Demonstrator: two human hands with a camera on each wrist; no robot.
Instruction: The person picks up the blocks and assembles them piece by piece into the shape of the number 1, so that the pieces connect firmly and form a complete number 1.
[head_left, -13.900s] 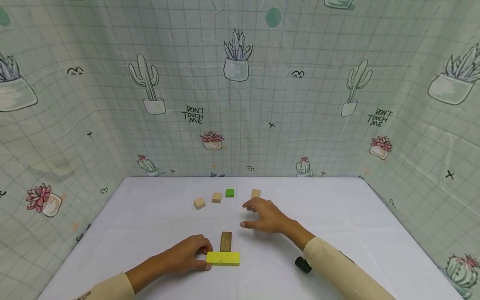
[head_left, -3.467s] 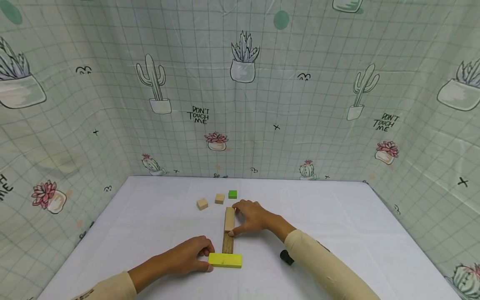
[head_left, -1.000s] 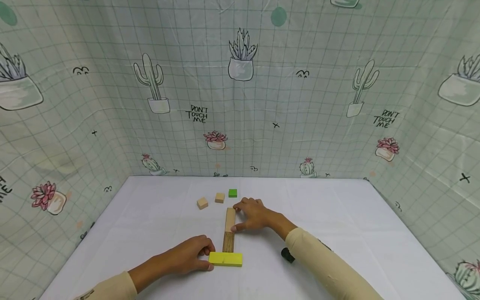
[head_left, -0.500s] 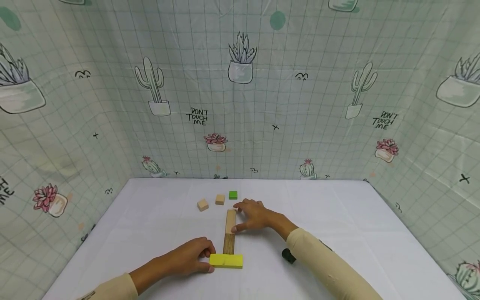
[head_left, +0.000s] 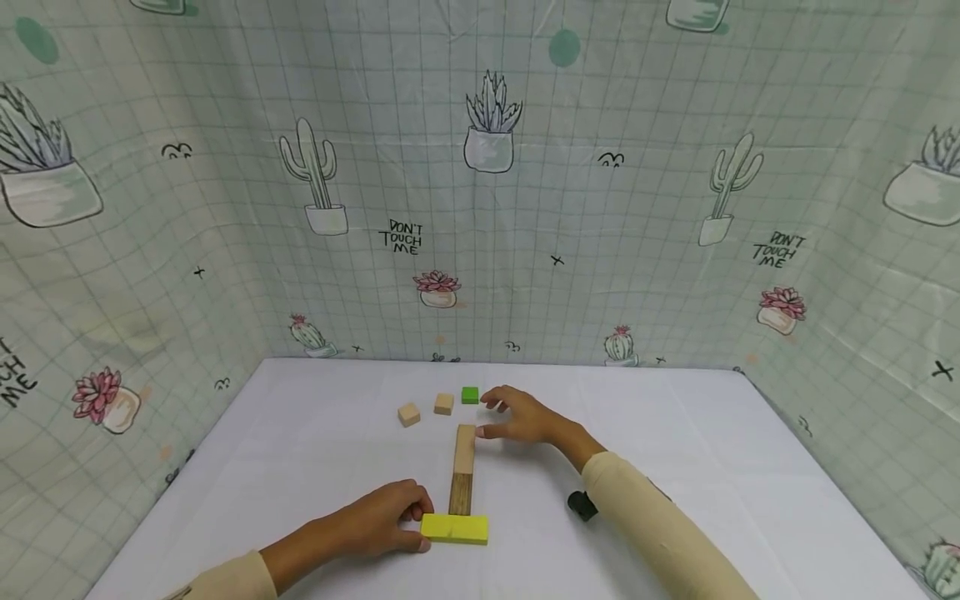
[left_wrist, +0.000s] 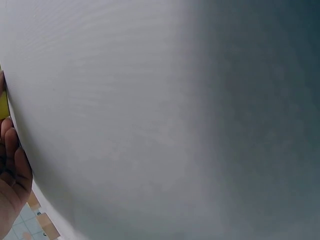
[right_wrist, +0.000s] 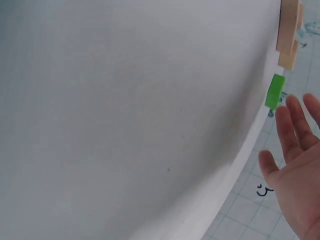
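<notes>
In the head view, a person's left hand (head_left: pixel 382 518) pinches the left end of a yellow block (head_left: pixel 454 529), thumb on its near side and curled fingers on its far side. A dark brown block (head_left: pixel 461 494) runs far from the yellow block's middle, and a pale long block (head_left: pixel 464 450) continues that line, end to end with it.

The right hand (head_left: pixel 517 414) is at the right of the pale long block's far end — fingers wide of the thumb, with nothing between them. Whether the thumb tip touches the wood cannot be told. Farther off are a green block (head_left: pixel 470 395) and, to its left, 2 pale cubes (head_left: pixel 444 404). A black object (head_left: pixel 582 506) lies near and right, partly behind the sleeve (head_left: pixel 660 517); only the head view shows it.

The left wrist view adds the underside of the fingers, with just a yellow sliver between them and the thumb. The right wrist view shows the open palm — its fingers extended, near the green block — which the head view hides.
</notes>
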